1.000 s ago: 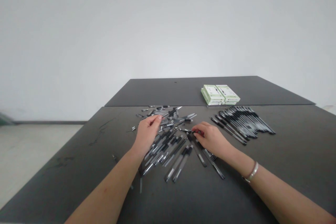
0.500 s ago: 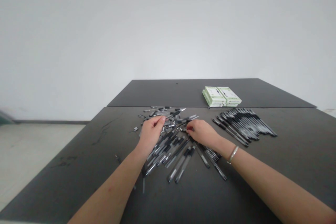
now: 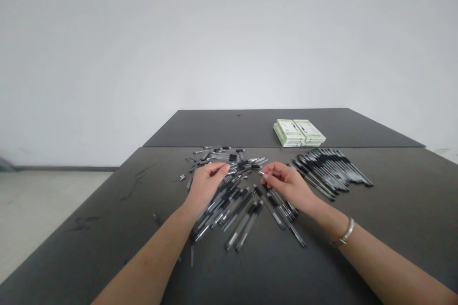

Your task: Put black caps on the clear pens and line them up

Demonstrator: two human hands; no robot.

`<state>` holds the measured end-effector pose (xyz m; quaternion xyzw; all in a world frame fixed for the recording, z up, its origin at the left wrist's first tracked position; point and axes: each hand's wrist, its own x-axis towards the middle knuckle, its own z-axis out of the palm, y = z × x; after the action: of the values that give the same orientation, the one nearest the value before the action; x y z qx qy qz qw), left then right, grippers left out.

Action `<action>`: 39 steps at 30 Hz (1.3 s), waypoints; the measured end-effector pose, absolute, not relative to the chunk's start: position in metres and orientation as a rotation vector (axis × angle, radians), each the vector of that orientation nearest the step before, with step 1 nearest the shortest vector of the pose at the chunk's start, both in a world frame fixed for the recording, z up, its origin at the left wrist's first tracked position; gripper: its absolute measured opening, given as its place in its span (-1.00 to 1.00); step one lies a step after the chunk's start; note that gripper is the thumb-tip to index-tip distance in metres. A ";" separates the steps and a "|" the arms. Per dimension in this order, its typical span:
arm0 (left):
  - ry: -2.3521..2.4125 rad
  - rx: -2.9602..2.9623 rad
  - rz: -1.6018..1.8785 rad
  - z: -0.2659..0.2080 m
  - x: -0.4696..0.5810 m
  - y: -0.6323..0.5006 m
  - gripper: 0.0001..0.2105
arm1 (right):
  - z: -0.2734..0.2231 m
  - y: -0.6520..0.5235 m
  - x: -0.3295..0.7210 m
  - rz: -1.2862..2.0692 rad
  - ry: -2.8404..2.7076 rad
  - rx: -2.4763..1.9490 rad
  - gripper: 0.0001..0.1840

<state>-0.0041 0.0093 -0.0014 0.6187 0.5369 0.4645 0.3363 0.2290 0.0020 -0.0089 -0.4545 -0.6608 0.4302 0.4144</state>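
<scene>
My left hand (image 3: 207, 182) is closed in a pinch over the loose pile, holding an uncapped pen (image 3: 244, 164) with a black grip whose tip points right. A short way to the right, my right hand (image 3: 288, 185) pinches a small clear-and-silver piece, probably a pen cap (image 3: 260, 173); the fingers partly cover it. Beneath and between both hands lies a jumbled pile of clear pens with black grips (image 3: 234, 205). Small loose caps (image 3: 182, 177) lie at the pile's left side.
To the right, a row of capped pens (image 3: 332, 169) lies fanned side by side. Behind it, green-and-white boxes (image 3: 300, 132) are stacked on the far dark table (image 3: 207, 126). A seam separates that table from the near one (image 3: 118, 228). A white wall stands behind.
My right hand has lifted from the pile and shifted right, with a small piece now between its fingertips. My left hand has stayed nearly in place, its pen now lying more level.
</scene>
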 end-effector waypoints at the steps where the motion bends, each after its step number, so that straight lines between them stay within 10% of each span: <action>1: 1.396 1.627 1.189 -0.001 -0.004 0.009 -0.72 | -0.009 0.000 0.231 1.114 -1.607 -1.112 -0.77; 39: 1.222 1.963 0.990 0.000 0.005 0.001 -0.79 | -0.004 -0.015 0.238 1.045 -1.526 -1.037 -0.78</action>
<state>0.0053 0.0006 0.0003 0.7426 0.4621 0.3743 0.3082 0.2385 -0.0152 -0.0036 -0.4265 -0.6280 0.4301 0.4886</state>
